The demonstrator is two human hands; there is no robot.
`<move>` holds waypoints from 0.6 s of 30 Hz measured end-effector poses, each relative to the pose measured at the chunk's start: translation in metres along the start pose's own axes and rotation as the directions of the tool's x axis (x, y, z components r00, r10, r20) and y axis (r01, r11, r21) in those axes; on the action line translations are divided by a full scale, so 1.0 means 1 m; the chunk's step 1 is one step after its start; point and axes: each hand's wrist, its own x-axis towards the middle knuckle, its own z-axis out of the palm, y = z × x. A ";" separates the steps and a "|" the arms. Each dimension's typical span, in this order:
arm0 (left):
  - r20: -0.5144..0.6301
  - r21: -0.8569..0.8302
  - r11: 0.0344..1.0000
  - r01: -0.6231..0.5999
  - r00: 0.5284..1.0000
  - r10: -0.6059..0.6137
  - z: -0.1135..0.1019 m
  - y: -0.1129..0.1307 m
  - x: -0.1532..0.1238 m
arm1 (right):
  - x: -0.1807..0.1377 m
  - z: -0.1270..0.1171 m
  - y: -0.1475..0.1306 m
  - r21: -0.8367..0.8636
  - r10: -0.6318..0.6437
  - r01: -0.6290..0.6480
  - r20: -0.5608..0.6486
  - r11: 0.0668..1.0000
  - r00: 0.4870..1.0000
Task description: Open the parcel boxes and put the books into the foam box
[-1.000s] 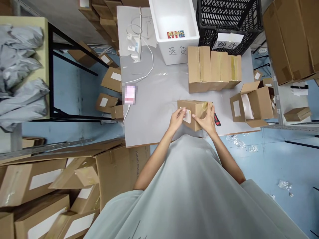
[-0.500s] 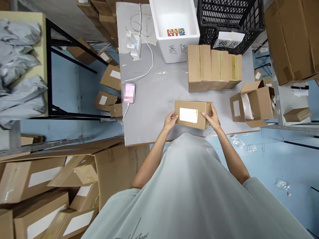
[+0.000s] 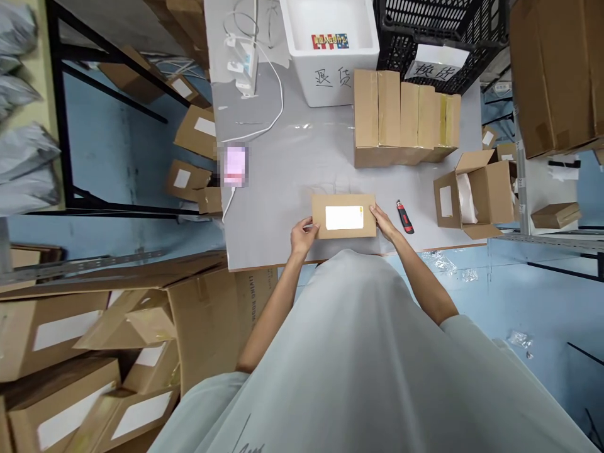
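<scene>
Between my two hands is a closed cardboard box [image 3: 343,233], its white label [image 3: 344,218] facing up toward me. My left hand [image 3: 304,237] grips the box's left end, thumb near the front corner. At the opposite end, my right hand [image 3: 383,221] holds the right edge with its fingers partly hidden behind the box. To the right of that hand, a red and black utility knife [image 3: 404,217] lies on the grey table [image 3: 292,170]. Whether the box rests on the table or is slightly lifted, I cannot tell.
A row of cardboard boxes [image 3: 391,154] stands behind, by a white bin [image 3: 330,78] and a black crate [image 3: 434,38]. An open carton [image 3: 495,189] sits at the right. A power strip [image 3: 245,69] and its cable lie at the left. A large carton [image 3: 207,327] holds several labelled boxes.
The box has moved left in my hands and turned so that its label faces me more squarely. The utility knife has come into sight on the table.
</scene>
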 end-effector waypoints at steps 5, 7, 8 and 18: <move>0.048 -0.085 0.996 -0.007 0.999 0.011 0.000 0.000 -0.004 | -0.004 -0.011 0.007 -0.040 0.024 -0.027 -0.088 0.999 0.996; 0.072 -0.140 0.990 0.027 0.997 -0.017 -0.002 -0.003 -0.009 | -0.013 -0.017 0.014 -0.083 0.062 -0.076 -0.154 0.994 0.986; 0.089 -0.161 0.986 0.047 0.995 -0.033 -0.003 -0.005 -0.012 | -0.020 -0.019 0.018 -0.095 0.081 -0.098 -0.170 0.991 0.982; 0.251 -0.170 0.984 0.061 0.968 -0.017 -0.002 -0.012 -0.038 | -0.068 0.011 0.027 -0.058 -0.068 0.067 -0.013 0.996 0.998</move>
